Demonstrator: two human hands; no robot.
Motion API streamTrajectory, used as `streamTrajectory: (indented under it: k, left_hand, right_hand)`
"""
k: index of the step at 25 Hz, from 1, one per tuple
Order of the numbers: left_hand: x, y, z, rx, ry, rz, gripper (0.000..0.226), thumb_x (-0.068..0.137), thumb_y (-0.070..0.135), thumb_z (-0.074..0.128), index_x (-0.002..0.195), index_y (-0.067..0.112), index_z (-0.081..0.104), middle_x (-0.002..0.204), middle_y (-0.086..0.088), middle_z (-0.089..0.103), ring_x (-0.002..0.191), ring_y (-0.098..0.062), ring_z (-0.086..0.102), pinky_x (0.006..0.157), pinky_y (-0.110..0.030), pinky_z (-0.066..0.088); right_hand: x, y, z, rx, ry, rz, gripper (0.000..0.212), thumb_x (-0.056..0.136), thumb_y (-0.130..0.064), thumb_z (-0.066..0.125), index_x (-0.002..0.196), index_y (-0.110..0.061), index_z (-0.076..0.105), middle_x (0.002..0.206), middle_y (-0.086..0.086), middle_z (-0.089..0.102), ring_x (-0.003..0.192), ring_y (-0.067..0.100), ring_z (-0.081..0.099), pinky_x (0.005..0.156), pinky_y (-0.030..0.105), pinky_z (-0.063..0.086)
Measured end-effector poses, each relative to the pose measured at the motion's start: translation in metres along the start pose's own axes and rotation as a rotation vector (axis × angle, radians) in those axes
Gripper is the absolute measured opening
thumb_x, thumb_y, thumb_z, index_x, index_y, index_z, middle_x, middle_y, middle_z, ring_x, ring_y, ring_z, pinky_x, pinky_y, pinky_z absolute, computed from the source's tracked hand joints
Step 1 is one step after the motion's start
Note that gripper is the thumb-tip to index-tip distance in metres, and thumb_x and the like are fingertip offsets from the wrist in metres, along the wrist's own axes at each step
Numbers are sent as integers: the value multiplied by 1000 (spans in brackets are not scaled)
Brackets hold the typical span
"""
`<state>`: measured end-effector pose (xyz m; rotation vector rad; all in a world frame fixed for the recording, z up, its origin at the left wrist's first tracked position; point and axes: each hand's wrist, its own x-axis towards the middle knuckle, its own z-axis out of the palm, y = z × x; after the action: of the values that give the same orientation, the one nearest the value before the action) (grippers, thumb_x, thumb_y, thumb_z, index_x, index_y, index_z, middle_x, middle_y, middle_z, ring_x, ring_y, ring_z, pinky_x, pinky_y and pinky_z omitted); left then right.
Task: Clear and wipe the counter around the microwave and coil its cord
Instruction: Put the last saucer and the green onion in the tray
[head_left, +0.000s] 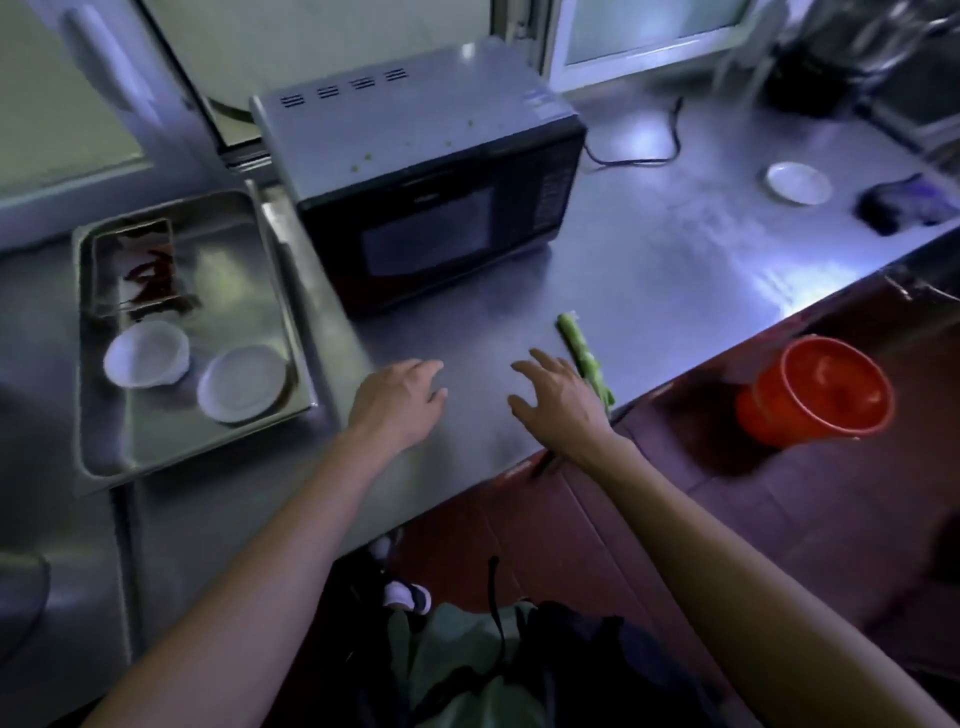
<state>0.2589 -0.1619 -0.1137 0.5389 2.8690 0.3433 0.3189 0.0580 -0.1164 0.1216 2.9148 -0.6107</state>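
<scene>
The microwave (431, 176) sits at the back left of the steel counter (675, 260), its black cord (644, 156) lying loose behind it to the right. In front, near the counter's edge, lies a green vegetable stalk (584, 356), just beside the right hand (558, 400). Both it and the left hand (397, 400) are spread flat, holding nothing. A careless sweep could knock the stalk onto the floor instead of into the red bucket (815, 389). The white dish (797, 182) and dark cloth (904, 205) are well apart.
</scene>
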Motion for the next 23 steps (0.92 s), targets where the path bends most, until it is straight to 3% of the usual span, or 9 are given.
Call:
streamTrajectory:
  k: [5,10,14,23]
  left_hand:
    - [14,116,16,44,-52,209,48,96,46,48,141,28,50,142,0,53,128,-23,50,102,-36,43]
    - [19,213,29,90,-104,411,42,93,43,51,132,28,56,130,-5,63,115,-29,60,92,-41,50]
    - [26,283,47,109,-130,590,38,93,44,53,127,29,58,122,-4,67,109,-31,63,86,-40,51]
    - [84,374,93,65,-198,736,44,93,45,54,135,31,53,132,1,60,115,-27,60,89,-40,50]
  right_hand:
    - [-74,94,-51,45,157,210,57,89,-37,59,143,-28,43,137,3,48,121,34,51,94,48,49]
    - [-139,156,-72,151,296,422,65,90,-36,60,149,-26,37,154,2,39,130,32,47,101,46,45]
    - [-182,194,-75,182,298,572,65,92,-37,58,152,-26,35,159,0,33,137,29,40,108,46,40]
    - [-181,274,-92,182,316,723,63,92,-39,58,151,-30,36,158,-2,34,139,26,39,108,45,39]
